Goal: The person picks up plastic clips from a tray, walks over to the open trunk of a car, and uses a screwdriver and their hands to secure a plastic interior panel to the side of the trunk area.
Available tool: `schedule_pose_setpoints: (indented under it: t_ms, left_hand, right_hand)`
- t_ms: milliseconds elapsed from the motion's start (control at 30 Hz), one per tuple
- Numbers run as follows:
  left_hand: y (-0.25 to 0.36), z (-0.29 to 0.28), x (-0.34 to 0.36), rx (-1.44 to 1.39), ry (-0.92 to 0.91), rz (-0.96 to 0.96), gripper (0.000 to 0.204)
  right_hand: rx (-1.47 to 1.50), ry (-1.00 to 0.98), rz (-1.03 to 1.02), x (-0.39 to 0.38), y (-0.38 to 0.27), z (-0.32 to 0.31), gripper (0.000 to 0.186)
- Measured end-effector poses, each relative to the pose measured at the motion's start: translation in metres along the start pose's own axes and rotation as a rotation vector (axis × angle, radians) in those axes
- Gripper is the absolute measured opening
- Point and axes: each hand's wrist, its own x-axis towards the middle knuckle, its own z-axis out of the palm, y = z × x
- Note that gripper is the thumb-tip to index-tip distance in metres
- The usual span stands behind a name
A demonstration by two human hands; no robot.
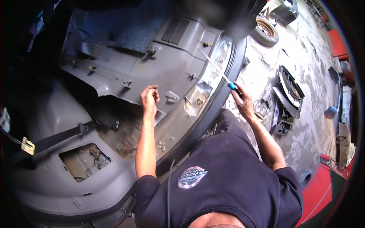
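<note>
Screwdriver in the right hand, its tip at the edge of a grey trim panel

The screwdriver (232,86), blue and black at the grip with a long bright shaft, sits at the right-hand side of the grey trim panel (125,68). Its tip reaches back over the panel's edge, near a small yellow clip (206,44); from here I can't tell whether it touches. The person's right hand (243,102) is closed around the grip, to the right of the panel. The left hand (150,99) is just over the panel's near edge with its fingers curled in, and I can't make out whether anything is between them.

More clips and brackets stud the panel's face, and a slotted vent (176,30) is set into its far end. Along its right side runs a bare metal sill (213,74), with a black bumper (236,57) curving outside that. Nearer the person than the panel, to its left, is a moulded side trim (45,176) with a rectangular opening; a black belt (62,137) crosses between the two.

Well to the right of the panel, on the blotchy concrete floor (313,72), lie a wheel (265,30) with a rusty-looking rim and a black plastic car part (291,91). Farthest right of it are a blue piece (332,111) and red bodywork (317,192).
</note>
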Motion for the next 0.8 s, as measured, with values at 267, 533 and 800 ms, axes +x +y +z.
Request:
schedule_pose_setpoints:
  t_ms: [267, 533, 800]
  left_hand:
    - [0.04, 0.105, 0.035, 0.086, -0.066, 0.023, 0.014]
    - [0.071, 0.242, 0.147, 0.511, 0.021, 0.51, 0.02]
    - [0.102, 0.329, 0.313, 0.782, 0.289, 0.795, 0.041]
  right_hand:
    - [-0.075, 0.083, 0.033, 0.097, -0.013, -0.051, 0.04]
    - [-0.222, 0.166, -0.443, 0.251, -0.01, -0.078, 0.04]
    - [-0.328, -0.004, -0.568, 0.371, -0.037, -0.11, 0.039]
